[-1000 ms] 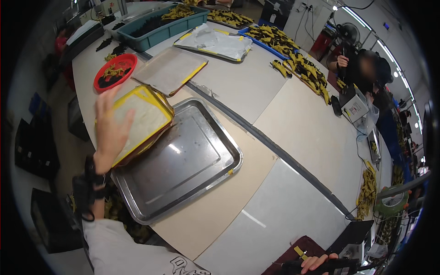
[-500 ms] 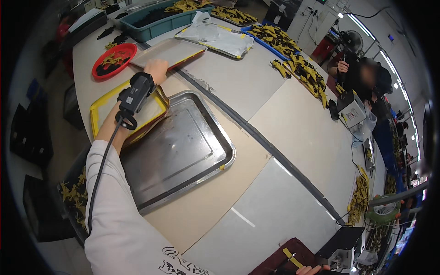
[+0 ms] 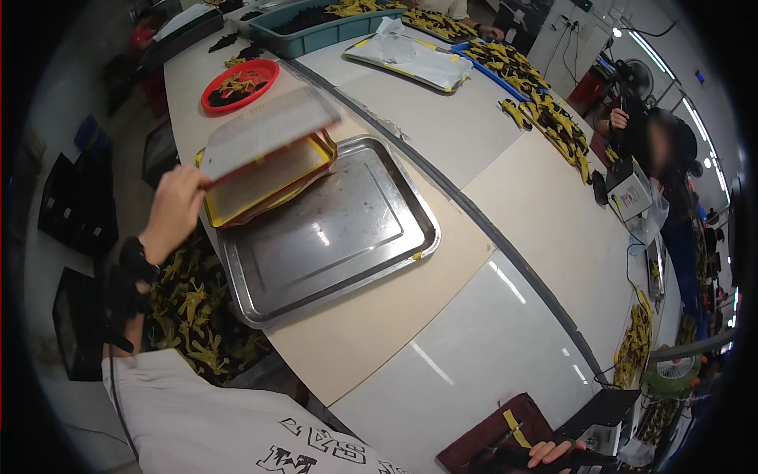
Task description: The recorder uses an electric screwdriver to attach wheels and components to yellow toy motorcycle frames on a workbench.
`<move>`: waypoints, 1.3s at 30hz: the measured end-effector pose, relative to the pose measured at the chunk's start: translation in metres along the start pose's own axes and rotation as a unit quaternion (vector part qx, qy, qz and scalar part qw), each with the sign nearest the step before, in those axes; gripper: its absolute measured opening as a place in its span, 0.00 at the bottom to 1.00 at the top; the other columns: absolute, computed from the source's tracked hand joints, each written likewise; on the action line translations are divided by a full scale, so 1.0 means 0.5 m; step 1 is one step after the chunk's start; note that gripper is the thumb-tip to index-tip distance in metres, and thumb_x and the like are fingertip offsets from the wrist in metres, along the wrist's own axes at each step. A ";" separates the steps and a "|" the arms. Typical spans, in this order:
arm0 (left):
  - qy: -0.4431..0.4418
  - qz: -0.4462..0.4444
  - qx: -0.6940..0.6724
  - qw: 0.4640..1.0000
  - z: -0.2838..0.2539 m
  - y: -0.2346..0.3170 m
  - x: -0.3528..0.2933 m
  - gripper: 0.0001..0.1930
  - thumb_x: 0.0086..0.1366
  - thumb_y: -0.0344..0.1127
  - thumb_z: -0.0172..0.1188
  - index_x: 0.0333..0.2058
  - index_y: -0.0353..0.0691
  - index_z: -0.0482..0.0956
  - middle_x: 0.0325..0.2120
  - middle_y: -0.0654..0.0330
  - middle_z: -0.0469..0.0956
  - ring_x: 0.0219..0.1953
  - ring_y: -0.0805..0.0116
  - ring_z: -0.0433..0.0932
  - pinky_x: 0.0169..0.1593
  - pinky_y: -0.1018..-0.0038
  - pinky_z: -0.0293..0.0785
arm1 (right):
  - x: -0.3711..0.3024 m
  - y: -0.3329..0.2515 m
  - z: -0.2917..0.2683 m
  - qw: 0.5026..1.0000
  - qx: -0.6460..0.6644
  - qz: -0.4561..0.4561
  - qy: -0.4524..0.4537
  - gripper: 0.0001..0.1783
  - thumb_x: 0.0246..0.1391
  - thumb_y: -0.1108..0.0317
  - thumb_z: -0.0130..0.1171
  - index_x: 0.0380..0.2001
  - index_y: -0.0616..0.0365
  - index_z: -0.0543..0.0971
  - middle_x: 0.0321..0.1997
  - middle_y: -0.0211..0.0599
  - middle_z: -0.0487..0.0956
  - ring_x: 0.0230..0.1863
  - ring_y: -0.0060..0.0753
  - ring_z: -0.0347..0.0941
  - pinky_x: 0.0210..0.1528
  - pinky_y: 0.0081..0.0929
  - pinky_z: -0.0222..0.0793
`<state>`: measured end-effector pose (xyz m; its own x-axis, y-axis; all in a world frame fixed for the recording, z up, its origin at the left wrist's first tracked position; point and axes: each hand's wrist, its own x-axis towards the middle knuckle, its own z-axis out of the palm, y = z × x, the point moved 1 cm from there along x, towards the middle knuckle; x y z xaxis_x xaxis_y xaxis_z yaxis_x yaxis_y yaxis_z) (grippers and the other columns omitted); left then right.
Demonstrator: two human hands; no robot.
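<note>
My left hand (image 3: 175, 201), at the table's left edge, grips the near left corner of a shallow flat tray (image 3: 268, 130) with a pale grey face and a reddish-brown edge. This tray is tilted and a little blurred above a yellow-rimmed tray (image 3: 237, 207), whose back part it hides. The yellow-rimmed tray overlaps the upper left of a large, shiny steel tray (image 3: 328, 229) with some marks on its bottom. A black device with a cable sits on my left wrist. My right hand does not show.
Behind stand a red round tray (image 3: 271, 71) of dark and yellow pieces and a teal tub (image 3: 304, 43). Yellow-black pieces fill a blue tray (image 3: 527, 96) and a bin (image 3: 201, 316) below the table edge. Another person's fingers (image 3: 549, 452) are beside a maroon pad (image 3: 474, 442).
The flat grey tray has come off the tabletop, moving nearer and left over the yellow-rimmed tray. My left hand has moved down and left with it. The view has shifted.
</note>
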<state>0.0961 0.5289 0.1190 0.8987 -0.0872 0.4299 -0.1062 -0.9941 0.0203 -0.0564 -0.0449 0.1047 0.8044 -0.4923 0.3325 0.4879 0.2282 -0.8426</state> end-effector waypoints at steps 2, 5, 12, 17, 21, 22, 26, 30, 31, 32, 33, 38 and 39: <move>-0.031 0.004 -0.012 0.999 0.029 0.038 -0.059 0.11 0.47 0.25 0.58 0.33 0.37 0.72 0.34 0.56 0.68 0.41 0.55 0.68 0.45 0.66 0.63 | 0.007 -0.003 0.010 1.000 0.008 0.004 -0.020 0.28 0.48 0.51 0.58 0.46 0.59 0.68 0.20 0.35 0.68 0.17 0.29 0.62 0.26 0.26 0.60; 0.080 -0.103 -0.041 0.991 0.040 0.055 -0.090 0.20 0.53 0.31 0.59 0.46 0.37 0.69 0.43 0.51 0.68 0.49 0.53 0.66 0.53 0.65 0.61 | 0.007 -0.013 0.008 0.999 0.010 -0.003 -0.049 0.28 0.49 0.51 0.58 0.46 0.59 0.68 0.21 0.35 0.68 0.17 0.29 0.64 0.25 0.25 0.60; 0.016 -0.424 -0.619 0.661 0.195 -0.114 -0.062 0.32 0.59 0.42 0.56 0.55 0.25 0.56 0.47 0.47 0.68 0.50 0.60 0.68 0.53 0.72 0.63 | -0.007 -0.019 0.010 0.999 0.026 0.011 -0.027 0.27 0.50 0.53 0.57 0.46 0.60 0.67 0.21 0.36 0.69 0.17 0.31 0.64 0.25 0.24 0.61; 0.135 -0.473 -0.470 0.733 0.278 -0.126 0.041 0.29 0.52 0.30 0.48 0.54 0.25 0.57 0.45 0.46 0.68 0.47 0.61 0.69 0.51 0.72 0.64 | -0.006 -0.033 0.020 1.000 0.005 0.002 -0.015 0.26 0.52 0.55 0.55 0.47 0.61 0.66 0.22 0.38 0.69 0.17 0.32 0.64 0.25 0.25 0.62; 0.192 -0.409 -0.584 0.674 0.303 -0.174 0.166 0.22 0.51 0.28 0.46 0.46 0.26 0.66 0.38 0.53 0.70 0.38 0.65 0.70 0.44 0.72 0.67 | 0.013 -0.038 0.007 1.000 0.002 -0.016 -0.010 0.26 0.52 0.55 0.55 0.48 0.61 0.65 0.23 0.38 0.68 0.19 0.32 0.64 0.25 0.25 0.62; 0.197 -0.398 -0.583 0.681 0.334 -0.181 0.197 0.20 0.51 0.27 0.45 0.45 0.27 0.68 0.37 0.54 0.71 0.37 0.66 0.70 0.43 0.72 0.67 | 0.016 -0.038 0.008 1.000 -0.001 -0.008 0.012 0.26 0.52 0.55 0.54 0.49 0.61 0.64 0.23 0.38 0.68 0.19 0.32 0.64 0.26 0.26 0.62; 0.237 -0.360 -0.555 0.711 0.435 -0.201 0.313 0.19 0.52 0.25 0.42 0.45 0.27 0.68 0.39 0.52 0.73 0.40 0.64 0.72 0.47 0.70 0.67 | 0.015 -0.032 0.005 0.999 0.001 -0.005 0.042 0.27 0.51 0.57 0.55 0.49 0.62 0.63 0.24 0.38 0.69 0.21 0.32 0.65 0.28 0.26 0.62; 0.170 -0.462 -0.409 0.768 0.582 -0.208 0.370 0.24 0.56 0.29 0.46 0.52 0.26 0.61 0.50 0.40 0.66 0.53 0.49 0.66 0.57 0.62 0.59 | 0.016 -0.037 0.016 0.997 -0.040 -0.013 0.059 0.28 0.51 0.57 0.55 0.49 0.63 0.62 0.24 0.38 0.70 0.21 0.31 0.65 0.28 0.26 0.63; 0.166 -0.455 -0.416 0.769 0.590 -0.187 0.373 0.24 0.56 0.29 0.46 0.52 0.26 0.61 0.50 0.40 0.66 0.53 0.49 0.66 0.57 0.62 0.59 | 0.014 -0.039 0.014 0.997 -0.042 -0.020 0.065 0.28 0.51 0.57 0.55 0.49 0.63 0.62 0.24 0.38 0.70 0.21 0.31 0.65 0.28 0.26 0.63; 0.242 -0.373 -0.283 0.850 0.558 -0.124 0.381 0.27 0.58 0.31 0.48 0.55 0.26 0.57 0.53 0.38 0.60 0.57 0.47 0.60 0.60 0.61 0.54 | 0.012 -0.041 0.011 0.995 -0.059 -0.032 0.074 0.29 0.51 0.56 0.55 0.50 0.63 0.62 0.24 0.38 0.69 0.22 0.31 0.65 0.28 0.25 0.63; 0.314 -0.280 -0.133 0.897 0.505 -0.075 0.378 0.30 0.59 0.34 0.51 0.57 0.26 0.53 0.57 0.37 0.55 0.61 0.45 0.53 0.63 0.61 0.48 | 0.009 -0.042 0.007 0.993 -0.071 -0.039 0.080 0.29 0.51 0.55 0.55 0.50 0.63 0.61 0.24 0.38 0.69 0.22 0.31 0.65 0.28 0.25 0.64; 0.071 -0.042 -0.344 0.935 0.279 0.179 0.322 0.37 0.60 0.43 0.55 0.59 0.28 0.50 0.61 0.41 0.48 0.63 0.43 0.48 0.64 0.59 0.44 | -0.007 -0.041 -0.039 0.991 -0.072 -0.050 0.098 0.34 0.55 0.45 0.48 0.56 0.59 0.58 0.24 0.32 0.66 0.20 0.25 0.64 0.27 0.22 0.65; -0.036 0.027 -0.362 0.931 0.233 0.242 0.282 0.37 0.59 0.45 0.55 0.60 0.29 0.50 0.61 0.40 0.47 0.63 0.43 0.47 0.63 0.55 0.43 | -0.015 -0.037 -0.056 0.995 -0.032 -0.038 0.085 0.40 0.52 0.48 0.53 0.61 0.59 0.52 0.27 0.36 0.67 0.21 0.31 0.69 0.28 0.30 0.69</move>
<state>0.2596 0.3887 0.0769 0.9071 -0.1668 0.3864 -0.3883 -0.6862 0.6151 -0.0812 -0.0688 0.1061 0.6945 -0.6427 0.3233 0.5173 0.1339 -0.8453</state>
